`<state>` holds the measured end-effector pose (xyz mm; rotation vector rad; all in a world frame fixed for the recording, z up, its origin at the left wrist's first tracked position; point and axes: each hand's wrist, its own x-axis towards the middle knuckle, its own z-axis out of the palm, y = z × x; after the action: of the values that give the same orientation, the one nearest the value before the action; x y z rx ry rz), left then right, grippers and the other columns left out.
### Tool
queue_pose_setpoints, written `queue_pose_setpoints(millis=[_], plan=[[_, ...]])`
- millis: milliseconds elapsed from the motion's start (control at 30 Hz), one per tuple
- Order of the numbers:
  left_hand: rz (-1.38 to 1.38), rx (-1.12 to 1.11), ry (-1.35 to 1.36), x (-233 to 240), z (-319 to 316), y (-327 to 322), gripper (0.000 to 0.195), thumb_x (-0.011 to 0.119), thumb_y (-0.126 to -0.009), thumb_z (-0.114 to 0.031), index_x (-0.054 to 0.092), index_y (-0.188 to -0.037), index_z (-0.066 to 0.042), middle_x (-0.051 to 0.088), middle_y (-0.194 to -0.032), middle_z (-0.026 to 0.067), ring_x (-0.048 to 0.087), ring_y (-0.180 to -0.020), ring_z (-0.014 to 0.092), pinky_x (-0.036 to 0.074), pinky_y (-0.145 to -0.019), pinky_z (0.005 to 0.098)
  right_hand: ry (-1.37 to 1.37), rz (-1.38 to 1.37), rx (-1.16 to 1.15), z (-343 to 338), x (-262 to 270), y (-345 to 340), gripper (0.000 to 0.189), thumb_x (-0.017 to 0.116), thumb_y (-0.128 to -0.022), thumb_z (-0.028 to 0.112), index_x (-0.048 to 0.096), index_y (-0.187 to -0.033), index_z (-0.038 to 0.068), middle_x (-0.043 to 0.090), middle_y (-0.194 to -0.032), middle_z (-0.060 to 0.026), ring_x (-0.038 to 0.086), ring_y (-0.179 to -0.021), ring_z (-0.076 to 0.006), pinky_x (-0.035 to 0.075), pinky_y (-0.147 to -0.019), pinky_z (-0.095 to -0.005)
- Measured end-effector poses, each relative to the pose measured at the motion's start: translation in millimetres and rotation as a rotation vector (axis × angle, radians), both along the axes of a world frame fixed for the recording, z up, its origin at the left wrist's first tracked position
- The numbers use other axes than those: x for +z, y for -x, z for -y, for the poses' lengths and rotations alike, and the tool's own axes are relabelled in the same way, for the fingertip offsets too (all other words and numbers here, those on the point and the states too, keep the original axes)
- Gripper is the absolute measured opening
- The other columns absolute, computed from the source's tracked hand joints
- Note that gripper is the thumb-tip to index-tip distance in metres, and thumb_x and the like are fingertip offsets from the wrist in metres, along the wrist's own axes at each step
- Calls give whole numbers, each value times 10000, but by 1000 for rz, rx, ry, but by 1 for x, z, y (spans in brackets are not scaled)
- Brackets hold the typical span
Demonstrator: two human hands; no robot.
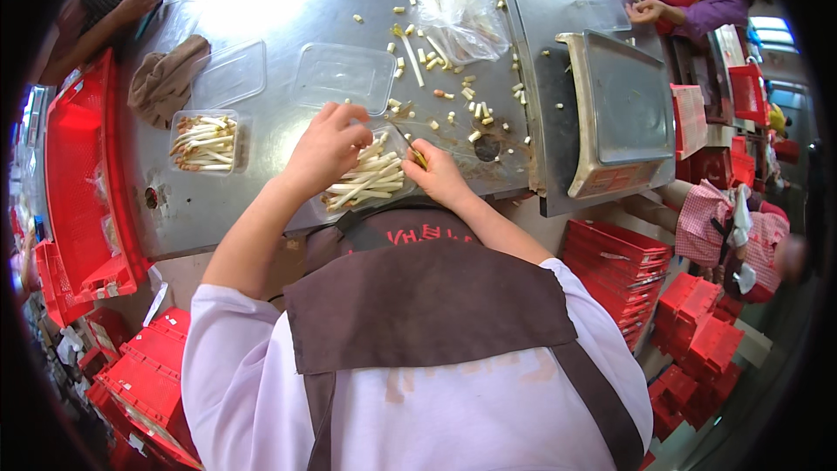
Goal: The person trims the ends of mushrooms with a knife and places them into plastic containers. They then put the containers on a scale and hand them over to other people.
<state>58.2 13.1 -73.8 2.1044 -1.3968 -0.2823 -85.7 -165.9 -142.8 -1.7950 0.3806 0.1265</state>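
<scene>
My right hand (433,170) grips a small knife (407,142) by its yellowish handle, over the right side of a clear plastic tub of white stalks (366,183). My left hand (335,137) hovers above the tub's upper left part, fingers curled and spread; whether it holds anything cannot be made out. Beyond the tub lies a clear plastic lid (346,75). A second tub of trimmed stalks (204,142) stands to the left. Cut stalk pieces (482,111) are scattered to the right, near a clear plastic bag of stalks (461,16).
A brown cloth (167,82) and another clear lid (232,72) lie at the left. A scale with a metal pan (628,104) stands at the right. Red crates (85,176) flank the metal table (274,209). Co-workers' hands (647,12) show at the upper corners.
</scene>
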Motion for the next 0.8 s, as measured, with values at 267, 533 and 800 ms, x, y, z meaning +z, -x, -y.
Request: queue_pose_setpoints(millis=[267,533,800], plan=[[-975,517,412,-22,-56,26,190,476,-821,126,507,-936,-22,527,-1034,67,563,-840,111,466,-766,244,-41,19,-22,-1,-6,1,225,619,-800,202,491,-775,19,502,-646,-44,448,-607,-111,402,-581,-278],[-190,655,186,-36,-64,57,510,648,-738,-66,477,-1218,-42,412,-1322,178,400,-1190,339,336,-987,415,-42,1,0,3,-2,7,252,634,-815,245,509,-790,27,492,-651,-26,440,-609,-101,397,-583,-270],[-86,562,5,-48,-53,81,715,717,-706,-152,369,-1318,-30,201,-1421,231,242,-1277,419,266,-1035,454,-95,6,-39,-3,-15,9,249,639,-814,251,524,-814,30,523,-668,-38,465,-617,-109,412,-598,-277]])
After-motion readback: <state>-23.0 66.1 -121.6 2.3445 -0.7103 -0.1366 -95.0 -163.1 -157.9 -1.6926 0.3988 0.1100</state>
